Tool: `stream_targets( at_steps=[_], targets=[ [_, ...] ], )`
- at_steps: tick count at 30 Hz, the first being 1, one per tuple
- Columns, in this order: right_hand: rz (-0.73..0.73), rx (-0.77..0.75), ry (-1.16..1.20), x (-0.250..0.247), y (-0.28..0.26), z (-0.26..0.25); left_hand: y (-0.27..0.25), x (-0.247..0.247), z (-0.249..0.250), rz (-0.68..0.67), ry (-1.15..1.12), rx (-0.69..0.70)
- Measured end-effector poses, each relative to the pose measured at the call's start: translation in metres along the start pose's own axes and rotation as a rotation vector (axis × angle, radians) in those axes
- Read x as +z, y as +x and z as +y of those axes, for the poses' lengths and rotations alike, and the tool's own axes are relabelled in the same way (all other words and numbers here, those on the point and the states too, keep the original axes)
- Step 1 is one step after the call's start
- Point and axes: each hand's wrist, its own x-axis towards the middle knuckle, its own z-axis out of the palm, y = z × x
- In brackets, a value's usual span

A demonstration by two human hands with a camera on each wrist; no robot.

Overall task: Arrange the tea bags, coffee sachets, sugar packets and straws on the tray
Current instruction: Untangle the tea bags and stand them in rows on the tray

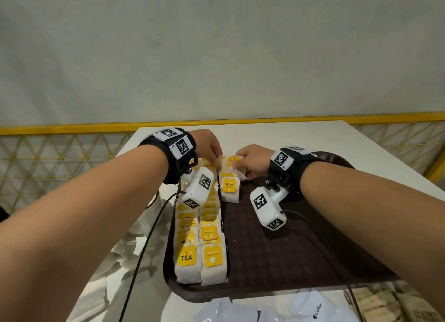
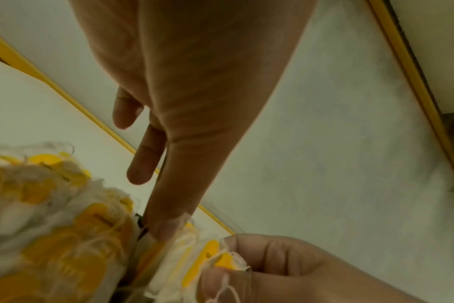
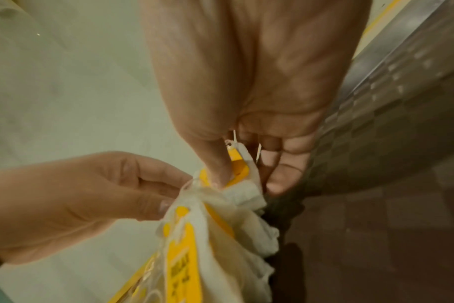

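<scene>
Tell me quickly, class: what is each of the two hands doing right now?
Left hand: pinching the tea bags at the tray's far end.
Right hand: pinching the same tea bags.

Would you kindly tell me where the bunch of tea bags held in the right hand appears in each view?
Head: bunch of tea bags, upper centre, at the tray's far edge.
Left wrist: bottom centre.
Right wrist: lower centre.
Shared landmark: the right hand pinching it.
</scene>
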Motion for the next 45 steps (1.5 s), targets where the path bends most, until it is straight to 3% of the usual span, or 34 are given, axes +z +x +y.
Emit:
stream_targets(
  at_steps=[3, 8, 12, 19, 24, 32, 45],
  targets=[
    [-0.039, 0.016, 0.014, -0.001, -0.002, 0.002, 0.006, 0.007, 0.001, 0.025, 0.002, 0.013],
    [0.113, -0.015, 0.075, -0.005, 0.001, 0.008, 0.017, 0.009, 0.002, 0.083, -0.006, -0.044],
    [0.141, -0.076, -0.029, -0.009, 0.000, 0.010, 0.028, 0.007, -0.001, 0.145, -0.031, -0.117],
    [0.087, -0.184, -0.148, -0.008, 0.000, 0.011, 0.036, 0.007, -0.011, 0.173, -0.049, -0.185],
    [0.156, -0.116, -0.076, -0.009, 0.002, 0.014, 0.030, 0.001, -0.010, 0.105, -0.054, -0.171],
    [-0.004, -0.166, -0.004, -0.007, -0.003, 0.013, 0.036, 0.014, 0.008, -0.012, 0.208, -0.208],
    [0.046, -0.182, 0.010, -0.001, -0.001, 0.016, 0.037, 0.012, 0.000, -0.105, 0.150, -0.177]
  ],
)
